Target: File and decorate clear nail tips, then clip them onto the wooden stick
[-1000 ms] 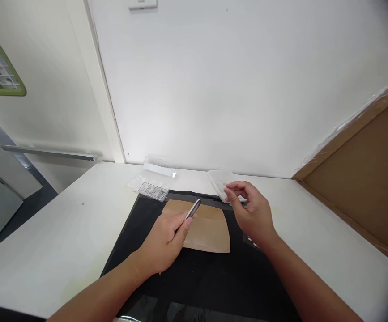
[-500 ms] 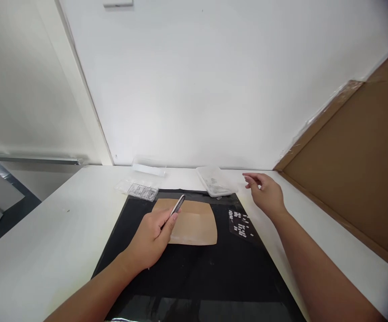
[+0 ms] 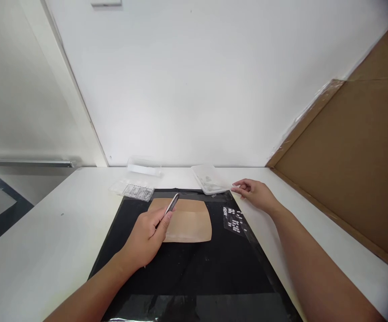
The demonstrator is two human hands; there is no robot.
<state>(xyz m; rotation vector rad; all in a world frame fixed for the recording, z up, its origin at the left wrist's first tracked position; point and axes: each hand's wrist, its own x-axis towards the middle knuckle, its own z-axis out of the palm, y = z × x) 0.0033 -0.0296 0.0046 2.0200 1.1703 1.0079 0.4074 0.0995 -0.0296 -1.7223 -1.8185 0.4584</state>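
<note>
The left hand [image 3: 147, 239] had its grip closed around a slim metal tool [image 3: 171, 205], thumb and fingers pinching the lower end while the tip pointed up and away over the far edge of a tan pad [image 3: 189, 221]. The hand itself rested on the near left corner of that pad, which lay flat on a black mat [image 3: 194, 277]. The right hand [image 3: 256, 194] lay off the mat's far right corner, its grip loose and empty, fingers half curled, with the fingertips just beside the near edge of a small clear plastic tray [image 3: 209, 183]; whether they touched it could not be told. Between that hand and the pad, a clear sheet with small white pieces [image 3: 234, 220] lay on the mat. Further left, at the mat's far edge, stood a clear compartment box [image 3: 134, 191] with its lid open. All of it sat on a white desk [image 3: 46, 232] set against a white wall, with a brown board [image 3: 358, 165] leaning at the right.
</note>
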